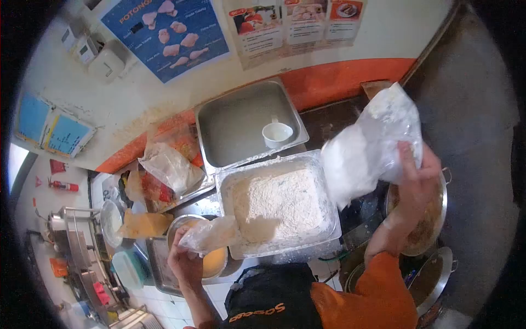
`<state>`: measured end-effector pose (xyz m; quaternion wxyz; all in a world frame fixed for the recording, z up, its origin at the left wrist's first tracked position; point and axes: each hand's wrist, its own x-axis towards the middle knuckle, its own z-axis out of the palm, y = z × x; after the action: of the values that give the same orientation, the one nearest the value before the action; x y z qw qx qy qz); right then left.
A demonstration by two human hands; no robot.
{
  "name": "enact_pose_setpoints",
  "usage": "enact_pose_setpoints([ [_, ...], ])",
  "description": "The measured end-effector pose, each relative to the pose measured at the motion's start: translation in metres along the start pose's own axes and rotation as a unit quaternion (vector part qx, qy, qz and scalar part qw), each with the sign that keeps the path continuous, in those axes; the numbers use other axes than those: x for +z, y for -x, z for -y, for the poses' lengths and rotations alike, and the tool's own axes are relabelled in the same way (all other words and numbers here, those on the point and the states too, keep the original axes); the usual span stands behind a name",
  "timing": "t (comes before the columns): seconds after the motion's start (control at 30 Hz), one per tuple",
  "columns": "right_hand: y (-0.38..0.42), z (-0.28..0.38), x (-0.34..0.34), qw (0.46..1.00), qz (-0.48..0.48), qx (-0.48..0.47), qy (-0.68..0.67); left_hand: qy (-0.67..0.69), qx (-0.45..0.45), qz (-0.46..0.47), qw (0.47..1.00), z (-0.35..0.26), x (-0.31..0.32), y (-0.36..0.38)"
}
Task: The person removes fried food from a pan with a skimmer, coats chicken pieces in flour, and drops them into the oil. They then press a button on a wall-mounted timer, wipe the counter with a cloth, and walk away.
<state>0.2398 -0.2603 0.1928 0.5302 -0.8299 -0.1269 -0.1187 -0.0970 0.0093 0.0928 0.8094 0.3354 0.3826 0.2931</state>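
Observation:
My right hand grips a large clear plastic bag of white flour, tilted toward the right rim of a metal pan. Pale, lumpy flour covers the bottom of that pan. In my left hand is a small clear plastic bag, held by the pan's lower left corner. What this small bag contains, if anything, I cannot make out. Below it a round bowl of orange-yellow liquid is partly hidden by the bag and hand.
Behind the flour pan a deep metal tray holds a white cup. Bagged items lie to the left, including a whitish plastic bag. A teal container stands farther left. Large round pans are at the right.

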Motion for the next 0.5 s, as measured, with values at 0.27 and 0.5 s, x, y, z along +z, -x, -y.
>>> enact_pose_setpoints([
  [0.27,0.098,-0.076,0.052,0.959,0.267,0.017,0.097,-0.060,0.055,0.056,0.995,0.002,-0.020,0.007],
  [0.5,0.142,-0.131,0.054,0.945,0.210,0.213,0.130,-0.036,0.003,0.078,0.996,0.007,-0.052,0.004],
])
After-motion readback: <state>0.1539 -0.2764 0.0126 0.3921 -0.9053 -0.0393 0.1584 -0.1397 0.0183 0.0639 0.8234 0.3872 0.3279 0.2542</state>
